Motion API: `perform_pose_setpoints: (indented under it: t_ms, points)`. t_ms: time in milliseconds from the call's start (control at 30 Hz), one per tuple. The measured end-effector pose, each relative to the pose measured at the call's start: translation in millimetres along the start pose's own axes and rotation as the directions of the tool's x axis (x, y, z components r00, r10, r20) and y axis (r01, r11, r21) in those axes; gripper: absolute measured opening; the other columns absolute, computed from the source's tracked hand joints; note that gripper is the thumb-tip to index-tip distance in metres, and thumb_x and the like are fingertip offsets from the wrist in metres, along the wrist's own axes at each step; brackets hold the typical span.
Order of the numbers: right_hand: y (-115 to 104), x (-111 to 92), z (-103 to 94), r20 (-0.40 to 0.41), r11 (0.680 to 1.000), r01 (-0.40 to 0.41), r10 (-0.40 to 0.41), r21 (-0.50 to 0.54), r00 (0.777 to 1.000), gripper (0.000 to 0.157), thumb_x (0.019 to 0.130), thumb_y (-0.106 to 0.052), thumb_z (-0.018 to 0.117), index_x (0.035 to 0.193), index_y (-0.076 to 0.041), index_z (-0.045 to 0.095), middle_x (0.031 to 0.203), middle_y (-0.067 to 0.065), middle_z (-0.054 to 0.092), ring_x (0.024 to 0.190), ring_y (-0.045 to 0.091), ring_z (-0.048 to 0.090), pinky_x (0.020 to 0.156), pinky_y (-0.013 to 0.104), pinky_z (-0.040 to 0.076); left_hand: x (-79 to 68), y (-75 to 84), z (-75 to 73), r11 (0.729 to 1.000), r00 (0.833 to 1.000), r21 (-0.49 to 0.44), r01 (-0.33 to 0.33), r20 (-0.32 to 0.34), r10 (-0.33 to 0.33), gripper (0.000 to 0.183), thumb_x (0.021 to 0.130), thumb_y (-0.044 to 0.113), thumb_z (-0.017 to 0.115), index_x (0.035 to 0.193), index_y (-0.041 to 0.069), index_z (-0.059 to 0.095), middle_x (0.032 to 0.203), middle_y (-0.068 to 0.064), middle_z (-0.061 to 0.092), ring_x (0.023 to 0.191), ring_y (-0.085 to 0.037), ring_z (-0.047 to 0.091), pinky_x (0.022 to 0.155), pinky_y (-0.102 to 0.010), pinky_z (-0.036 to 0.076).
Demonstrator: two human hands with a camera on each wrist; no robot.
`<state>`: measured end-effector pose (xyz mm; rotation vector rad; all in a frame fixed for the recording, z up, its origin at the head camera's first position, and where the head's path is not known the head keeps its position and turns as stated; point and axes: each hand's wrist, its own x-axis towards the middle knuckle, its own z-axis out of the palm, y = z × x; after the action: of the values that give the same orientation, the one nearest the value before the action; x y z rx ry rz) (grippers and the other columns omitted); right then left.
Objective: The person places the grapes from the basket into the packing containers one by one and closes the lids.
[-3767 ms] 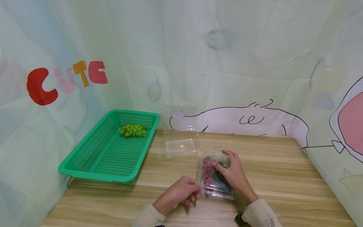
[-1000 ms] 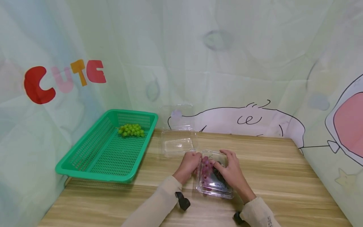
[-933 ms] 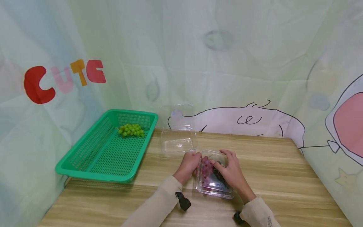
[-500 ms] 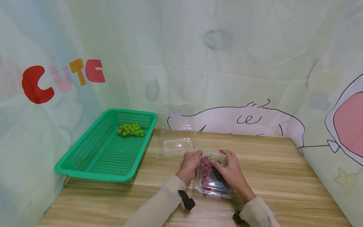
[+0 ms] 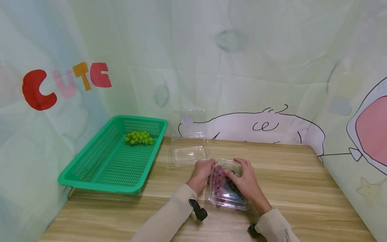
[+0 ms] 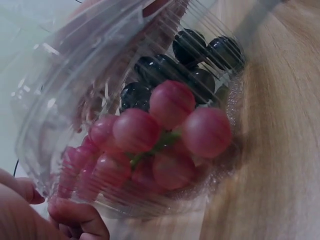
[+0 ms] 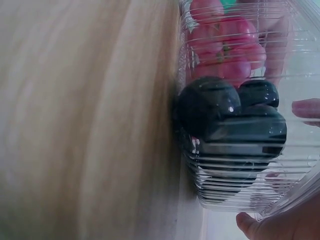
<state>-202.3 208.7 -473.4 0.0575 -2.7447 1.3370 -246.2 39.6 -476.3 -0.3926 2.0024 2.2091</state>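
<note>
Person, beige long sleeves. Left sleeve (image 5: 167,214): black angular wrist piece (image 5: 198,210) near cuff. Right sleeve (image 5: 275,226): black piece (image 5: 252,231), partly hidden; dark marking (image 5: 286,234), too small to read. Left hand (image 5: 201,173), right hand (image 5: 247,180) bare.

Backing: pale green, creased hanging sheet (image 5: 193,70)
Printed left: red, pink and orange CUTE lettering (image 5: 68,93)
Printed rear: white, black-outlined cartoon figure (image 5: 239,129)
Printed right: pink, white-rimmed balloon (image 5: 374,129)
Underneath: light-brown, wood-grained tabletop (image 5: 302,191)

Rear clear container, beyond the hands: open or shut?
Open. In the head view, the rear container's lid stands raised behind its base, not folded down over it.
</note>
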Motion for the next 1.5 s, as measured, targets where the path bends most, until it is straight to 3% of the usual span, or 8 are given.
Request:
perform_pose_setpoints:
  t_ms: [567,1100,1233,1500]
  points:
    - [-0.1,0.3,0.6,0.002,1.0,-0.002,0.002,0.006,1.0,0.077,0.09,-0.052,0.072,0.147,-0.009,0.046,0.151,0.015,0.037,0.141,0.037,0.033,0.113,0.067,0.032,1.0,2.2,2.4,0.998,1.0,-0.064,0.014,0.002,-0.014,0.024,0.085,0.006,0.065,0.066,0.013,0.053,0.064,0.005,0.049,0.056,-0.007,0.052,0.048,-0.019,0.045]
    - [2.6,-0.9,-0.7,0.004,1.0,0.015,-0.015,0.014,1.0,0.074,0.092,-0.049,0.071,0.149,-0.008,0.045,0.154,0.016,0.036,0.144,0.038,0.032,0.115,0.066,0.029,-0.3,-2.0,-1.0,0.996,0.999,-0.084,0.037,0.035,-0.034,0.035,0.089,0.011,0.065,0.062,0.019,0.045,0.056,0.009,0.045,0.046,-0.003,0.044,0.041,-0.017,0.039]
    - [3.3,-4.2,-3.2,0.016,1.0,0.016,-0.017,0.004,1.0,0.076,0.095,-0.045,0.068,0.154,-0.009,0.038,0.159,0.017,0.03,0.147,0.041,0.029,0.116,0.067,0.027,-0.5,-2.4,-0.9,0.995,0.999,-0.093,0.03,0.037,-0.027,0.035,0.089,0.01,0.065,0.062,0.018,0.045,0.056,0.009,0.044,0.047,-0.003,0.045,0.041,-0.017,0.04]
    - [-0.6,-24.0,-11.5,0.061,0.999,-0.033,0.031,0.03,0.998,0.092,0.099,-0.043,0.064,0.161,-0.001,0.011,0.168,0.022,0.008,0.153,0.044,0.017,0.121,0.06,0.017,0.3,-1.9,-0.7,0.995,0.999,-0.098,0.017,0.04,-0.014,0.031,0.088,0.009,0.065,0.063,0.017,0.047,0.055,0.01,0.044,0.046,-0.003,0.043,0.041,-0.017,0.038]
